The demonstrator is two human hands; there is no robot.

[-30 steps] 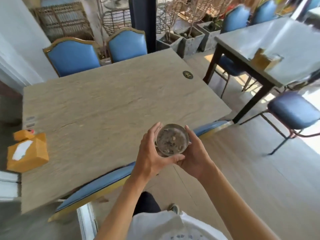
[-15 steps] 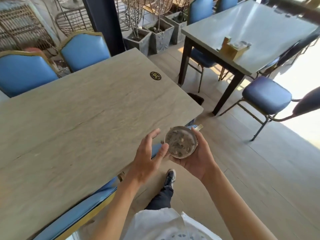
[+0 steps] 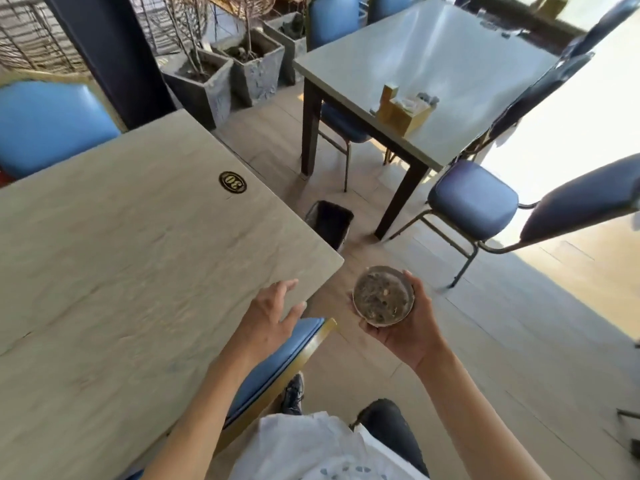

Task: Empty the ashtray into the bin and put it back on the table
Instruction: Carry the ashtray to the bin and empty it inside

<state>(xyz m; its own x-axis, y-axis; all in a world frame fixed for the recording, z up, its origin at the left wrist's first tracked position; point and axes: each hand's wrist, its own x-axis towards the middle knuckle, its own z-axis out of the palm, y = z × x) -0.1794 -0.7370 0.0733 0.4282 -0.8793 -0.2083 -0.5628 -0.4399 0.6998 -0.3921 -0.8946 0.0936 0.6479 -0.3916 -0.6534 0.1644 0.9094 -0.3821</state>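
A round glass ashtray (image 3: 382, 295) full of grey ash and butts rests upright in my right hand (image 3: 405, 327), which cups it from below over the floor, just right of the table corner. My left hand (image 3: 272, 315) hovers open with spread fingers above the near right corner of the beige stone-look table (image 3: 121, 271), apart from the ashtray. A small black bin (image 3: 329, 223) with a dark liner stands on the floor beyond the table's right edge, partly hidden by the tabletop.
A blue chair (image 3: 277, 365) is tucked under the near table edge below my left hand. A second grey table (image 3: 415, 64) with a tan tissue box (image 3: 401, 110) and blue chairs (image 3: 474, 199) stands at the right. Stone planters (image 3: 225, 77) line the back.
My left hand has let go of the ashtray and drawn away to the left. My right hand has carried the ashtray past the table corner, and the bin has come into view.
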